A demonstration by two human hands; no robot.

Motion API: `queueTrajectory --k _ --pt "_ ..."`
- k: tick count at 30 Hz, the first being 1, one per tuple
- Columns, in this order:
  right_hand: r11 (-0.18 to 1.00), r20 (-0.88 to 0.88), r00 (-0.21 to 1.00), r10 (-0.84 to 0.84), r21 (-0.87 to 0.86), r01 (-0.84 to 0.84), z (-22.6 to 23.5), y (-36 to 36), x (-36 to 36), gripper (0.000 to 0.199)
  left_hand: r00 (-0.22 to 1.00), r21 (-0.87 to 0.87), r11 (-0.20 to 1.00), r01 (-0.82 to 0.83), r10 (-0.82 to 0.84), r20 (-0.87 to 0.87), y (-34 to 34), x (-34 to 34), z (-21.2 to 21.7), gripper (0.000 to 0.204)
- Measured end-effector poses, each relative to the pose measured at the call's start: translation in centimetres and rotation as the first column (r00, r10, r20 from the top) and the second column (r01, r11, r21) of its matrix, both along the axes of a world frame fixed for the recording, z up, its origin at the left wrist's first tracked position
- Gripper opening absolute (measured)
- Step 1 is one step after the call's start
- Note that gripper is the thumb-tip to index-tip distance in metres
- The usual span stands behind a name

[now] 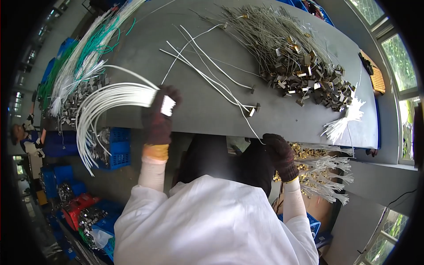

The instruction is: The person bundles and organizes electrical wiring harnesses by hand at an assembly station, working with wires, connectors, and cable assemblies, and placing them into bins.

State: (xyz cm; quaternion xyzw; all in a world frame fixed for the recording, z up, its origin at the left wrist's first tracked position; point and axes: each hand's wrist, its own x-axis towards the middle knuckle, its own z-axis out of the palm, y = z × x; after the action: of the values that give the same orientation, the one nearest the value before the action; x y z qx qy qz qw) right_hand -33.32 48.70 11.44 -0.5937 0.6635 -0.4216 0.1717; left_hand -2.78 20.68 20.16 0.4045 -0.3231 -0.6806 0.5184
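Observation:
My left hand (159,117), in a dark knit glove, is closed around a thick bundle of white wires (117,95) at the table's front edge. The wires arch to the left and droop below the edge; their squared-off ends show at my fist. My gloved right hand (279,154) is just off the front edge, fingers curled. A thin white wire (251,126) runs from the table to its fingertips and appears pinched there. Between my hands, several loose white wires (207,79) lie on the grey table (145,44), some with small dark metal blocks (252,108) at their ends.
A large heap of wires with dark metal end blocks (304,75) covers the right of the table. A tied white bundle (346,117) lies at the right edge. White and green wires (88,48) are piled left. Blue crates (119,148) stand below, and another person (31,134) is far left.

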Motion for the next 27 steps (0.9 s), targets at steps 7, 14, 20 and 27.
queueTrajectory --k 7,14,20,27 --pt "0.994 0.08 0.992 0.093 0.045 -0.097 0.8 -0.8 4.9 0.03 0.911 0.193 0.961 0.197 -0.107 -0.398 -0.7 -6.6 -4.7 0.027" --pt "0.918 0.249 0.967 -0.044 0.391 -0.059 -1.2 6.6 4.0 0.028 0.944 0.289 0.946 0.146 -0.046 -0.327 -4.8 -7.9 -5.1 0.028" --pt "0.819 0.551 0.768 -0.328 0.571 -0.06 -2.0 14.1 3.3 0.025 0.903 0.142 0.962 0.235 -0.162 -0.398 -9.2 -7.9 -3.8 0.023" --pt "0.833 0.489 0.794 -0.36 0.552 0.038 -1.6 17.3 3.8 0.024 0.884 0.089 0.957 0.275 -0.216 -0.416 -10.7 -9.1 -2.0 0.025"
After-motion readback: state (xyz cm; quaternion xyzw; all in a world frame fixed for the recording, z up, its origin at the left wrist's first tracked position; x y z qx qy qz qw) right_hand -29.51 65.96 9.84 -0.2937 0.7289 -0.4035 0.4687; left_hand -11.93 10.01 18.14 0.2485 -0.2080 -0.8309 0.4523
